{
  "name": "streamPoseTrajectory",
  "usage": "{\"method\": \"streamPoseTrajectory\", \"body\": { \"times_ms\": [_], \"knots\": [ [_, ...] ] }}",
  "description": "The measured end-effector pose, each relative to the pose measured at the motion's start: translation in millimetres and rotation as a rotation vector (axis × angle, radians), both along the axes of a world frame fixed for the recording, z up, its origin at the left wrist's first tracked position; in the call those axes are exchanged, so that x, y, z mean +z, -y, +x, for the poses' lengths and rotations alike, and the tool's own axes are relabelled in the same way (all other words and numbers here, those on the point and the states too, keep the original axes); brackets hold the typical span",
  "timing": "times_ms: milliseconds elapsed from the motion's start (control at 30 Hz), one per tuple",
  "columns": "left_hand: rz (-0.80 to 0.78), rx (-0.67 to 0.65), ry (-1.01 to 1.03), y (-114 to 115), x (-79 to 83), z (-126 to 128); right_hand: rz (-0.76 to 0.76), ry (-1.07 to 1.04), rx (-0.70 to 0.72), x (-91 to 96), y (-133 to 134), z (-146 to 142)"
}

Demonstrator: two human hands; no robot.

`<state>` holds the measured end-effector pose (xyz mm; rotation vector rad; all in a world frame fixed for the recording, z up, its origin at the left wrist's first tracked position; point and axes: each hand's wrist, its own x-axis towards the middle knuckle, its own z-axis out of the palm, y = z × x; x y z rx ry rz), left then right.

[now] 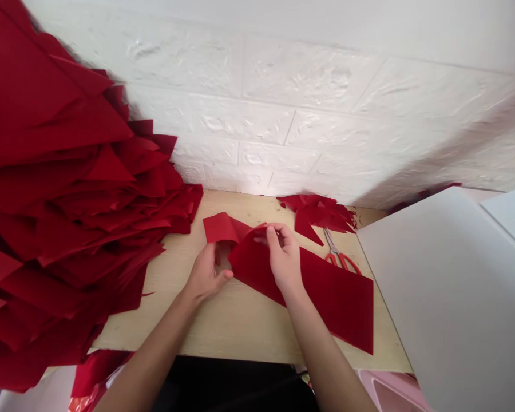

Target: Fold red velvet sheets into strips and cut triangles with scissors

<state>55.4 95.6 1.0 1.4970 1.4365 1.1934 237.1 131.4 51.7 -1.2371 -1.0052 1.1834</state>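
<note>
A large sheet of red flocked paper [313, 286] lies on the light wooden table [163, 309], and its far left part curls up into a raised flap [223, 228]. My right hand [284, 257] pinches the sheet's upper edge between fingers and thumb. My left hand [205, 273] sits at the sheet's left side, its fingers reaching up under the flap. Its thumb curves towards the sheet, and table shows through the gap. Whether that hand grips the paper is hidden.
A tall heap of cut red pieces [68, 189] rises at the left. Red scraps [320, 212] and red-handled scissors [340, 260] lie at the back. A white board [446, 297] stands at the right, before a white brick-patterned wall [283, 114]. A pink container [390, 392] sits below the table edge.
</note>
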Motion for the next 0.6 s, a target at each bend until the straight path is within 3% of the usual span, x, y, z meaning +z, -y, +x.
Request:
{"method": "streamPoseTrajectory", "body": {
  "times_ms": [133,267,333,400,500,567,600],
  "knots": [
    [-0.091,0.051,0.011,-2.2,10.5,6.6,-0.029,-0.256,0.025,2.4,-22.5,-30.3],
    [-0.162,0.158,0.165,-11.8,17.6,14.3,-0.023,-0.166,0.250,10.1,-7.3,-37.5],
    [-0.146,0.189,0.198,-17.1,20.3,15.3,0.006,-0.020,0.277,12.3,11.3,-27.2],
    [-0.125,0.244,0.219,-20.3,26.0,13.7,0.055,0.147,0.220,13.2,28.4,-9.3],
    [-0.022,0.303,0.239,-20.8,47.9,8.9,0.120,0.417,0.108,16.9,40.1,22.0],
    [0.079,0.205,0.309,-21.0,73.1,7.3,0.104,0.494,0.129,23.5,37.5,40.5],
    [0.102,0.093,0.364,-22.0,88.0,7.9,0.105,0.496,0.141,28.0,34.1,48.4]
  ]
}}
